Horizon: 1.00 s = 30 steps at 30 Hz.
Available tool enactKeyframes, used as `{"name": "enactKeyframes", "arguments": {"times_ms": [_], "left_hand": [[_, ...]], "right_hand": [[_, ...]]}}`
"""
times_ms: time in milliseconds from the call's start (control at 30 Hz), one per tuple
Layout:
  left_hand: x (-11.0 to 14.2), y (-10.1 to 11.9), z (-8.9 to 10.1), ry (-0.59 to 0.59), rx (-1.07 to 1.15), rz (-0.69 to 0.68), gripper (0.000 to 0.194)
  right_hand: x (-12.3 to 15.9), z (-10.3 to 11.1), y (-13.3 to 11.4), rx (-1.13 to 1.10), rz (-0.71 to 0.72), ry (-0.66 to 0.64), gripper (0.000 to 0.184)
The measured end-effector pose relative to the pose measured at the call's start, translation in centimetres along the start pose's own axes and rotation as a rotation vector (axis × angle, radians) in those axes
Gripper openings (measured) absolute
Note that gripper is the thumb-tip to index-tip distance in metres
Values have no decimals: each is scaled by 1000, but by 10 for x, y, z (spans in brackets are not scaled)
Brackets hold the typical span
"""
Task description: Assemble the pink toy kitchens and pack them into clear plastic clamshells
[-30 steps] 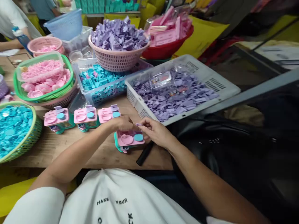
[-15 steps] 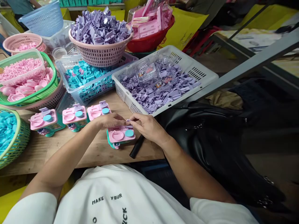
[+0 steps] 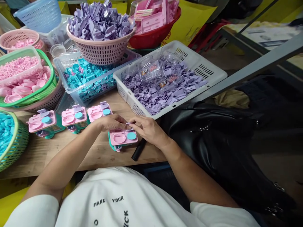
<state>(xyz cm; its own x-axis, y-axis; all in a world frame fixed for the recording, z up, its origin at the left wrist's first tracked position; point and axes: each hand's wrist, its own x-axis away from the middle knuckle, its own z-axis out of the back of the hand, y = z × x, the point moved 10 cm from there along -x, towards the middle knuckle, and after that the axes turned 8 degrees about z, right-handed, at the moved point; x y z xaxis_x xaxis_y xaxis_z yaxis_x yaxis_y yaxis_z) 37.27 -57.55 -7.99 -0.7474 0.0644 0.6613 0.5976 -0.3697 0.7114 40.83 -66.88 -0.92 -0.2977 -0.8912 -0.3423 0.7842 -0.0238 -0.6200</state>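
Note:
A pink-topped toy kitchen unit with a teal base, a round pink basin and a blue disc stands on the table before me. Over its far edge my left hand and my right hand meet, fingers pinched. Between their fingertips is a small purple plastic piece, partly covered by the fingers. Whether it touches the unit I cannot tell. Three similar units, the left one, the middle one and the right one, stand to the left, each with a purple part upright at the back.
A white crate of purple pieces lies behind my right hand. Further back are a pink basket of purple parts and a clear bin of teal parts. A black rod lies beside the unit; a black bag hangs at the right.
My hands stay together over the unit, with the purple piece between the fingertips turned slightly flatter. The camera view has shifted a little; the units have not moved on the table.

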Motion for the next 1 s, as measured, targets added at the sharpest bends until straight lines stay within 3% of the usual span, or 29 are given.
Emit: {"name": "enactKeyframes", "arguments": {"times_ms": [167, 333, 467, 567, 633, 733, 800, 867, 933, 1000], "left_hand": [[8, 0, -3, 53, -73, 53, 47], [20, 4, -3, 185, -199, 67, 41], [35, 18, -12, 277, -392, 29, 38], [56, 29, -6, 363, -485, -23, 38], [78, 35, 19, 449, -437, -101, 33], [112, 28, 100, 721, -345, -94, 34], [132, 13, 167, 983, -344, 48, 36], [141, 0, 222, 1165, -365, 195, 34], [133, -10, 261, 1223, -376, 280, 29], [115, -17, 286, 1226, -369, 307, 22]], "right_hand": [[9, -8, 0, -19, 30, 46, 14], [15, -16, 5, -15, 36, 65, 16], [4, -14, -5, 82, 15, -188, 13], [-31, 5, -32, 223, 51, -325, 18], [-79, 19, -55, 309, 90, -276, 18], [-174, 12, -73, 379, 113, -196, 22], [-232, -19, -57, 416, 4, -273, 24], [-278, -56, -40, 409, -35, -341, 24], [-305, -89, -22, 377, -42, -407, 25], [-317, -110, -1, 331, -42, -450, 26]]}}
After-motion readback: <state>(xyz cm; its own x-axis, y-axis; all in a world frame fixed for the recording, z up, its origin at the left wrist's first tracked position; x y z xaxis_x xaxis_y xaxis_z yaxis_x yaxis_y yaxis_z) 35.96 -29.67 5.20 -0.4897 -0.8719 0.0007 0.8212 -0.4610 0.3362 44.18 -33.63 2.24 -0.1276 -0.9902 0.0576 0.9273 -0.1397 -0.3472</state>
